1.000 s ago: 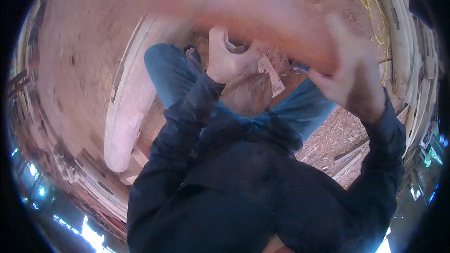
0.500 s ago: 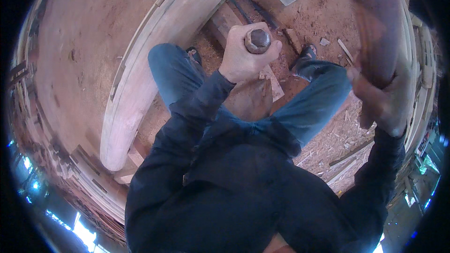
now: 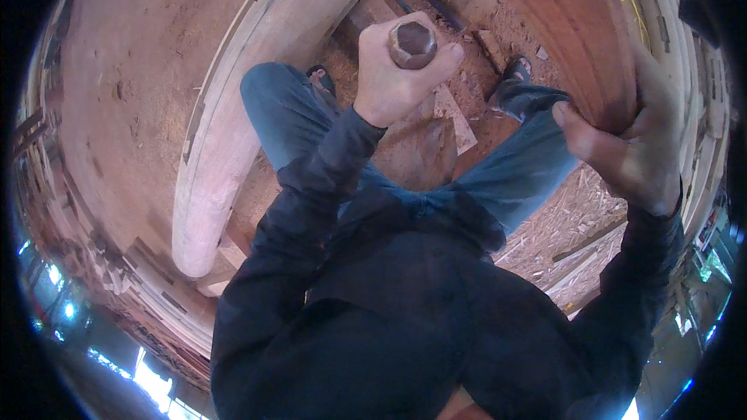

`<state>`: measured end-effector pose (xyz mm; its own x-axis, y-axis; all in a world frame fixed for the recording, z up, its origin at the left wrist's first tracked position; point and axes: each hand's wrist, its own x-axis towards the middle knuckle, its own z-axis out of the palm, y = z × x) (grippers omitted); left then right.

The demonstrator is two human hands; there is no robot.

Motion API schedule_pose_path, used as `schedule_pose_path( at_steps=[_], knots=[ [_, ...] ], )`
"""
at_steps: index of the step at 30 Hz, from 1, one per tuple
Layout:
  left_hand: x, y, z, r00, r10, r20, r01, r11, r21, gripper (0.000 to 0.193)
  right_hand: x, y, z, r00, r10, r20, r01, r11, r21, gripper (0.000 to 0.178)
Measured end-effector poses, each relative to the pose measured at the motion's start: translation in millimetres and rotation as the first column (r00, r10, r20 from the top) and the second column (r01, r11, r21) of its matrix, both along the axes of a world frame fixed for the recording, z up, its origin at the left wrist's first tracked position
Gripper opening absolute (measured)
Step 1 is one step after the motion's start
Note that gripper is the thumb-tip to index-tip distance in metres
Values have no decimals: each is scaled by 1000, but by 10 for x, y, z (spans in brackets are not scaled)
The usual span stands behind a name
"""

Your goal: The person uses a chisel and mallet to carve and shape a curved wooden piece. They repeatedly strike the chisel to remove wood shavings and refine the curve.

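Wooden tool handle (image 3: pixel 412 43) (faceted butt end up) is gripped in the fisted left hand (image 3: pixel 393 78), above the knees. Reddish wooden plank (image 3: pixel 576 31) is clasped by the right hand (image 3: pixel 634 144), fingers curled round its edge; a curved pale timber (image 3: pixel 233 132) is seen left

Lighting: soft, even daylight; bluish glare patches at lower left and lower right rim. Heavy fisheye bending at edges, black corners. Near board (image 3: pixel 576 31) possibly motion-blurred.

- You have no packages, labels, signs or screens anywhere in your view here.
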<state>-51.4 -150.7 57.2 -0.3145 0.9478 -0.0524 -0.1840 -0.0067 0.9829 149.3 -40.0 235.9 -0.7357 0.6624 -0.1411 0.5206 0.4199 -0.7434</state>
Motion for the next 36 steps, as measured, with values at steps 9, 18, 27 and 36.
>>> schedule_pose_path(
  at_steps=[9,18,27,36],
  knots=[
    [-14,-204,-193,937,96,336,-129,988,79,27,-146,158,-56,825,260,502,-461,823,331,69],
    [2,-63,-94,995,-26,96,32,998,-58,15,-103,74,-129,944,222,243,-314,830,461,46],
    [21,-8,-22,991,-113,-72,113,994,-12,17,69,375,90,999,25,25,-27,998,50,56],
    [173,-159,-176,962,208,178,-220,974,55,14,-95,205,-299,869,248,428,-393,872,291,47]
  ],
)
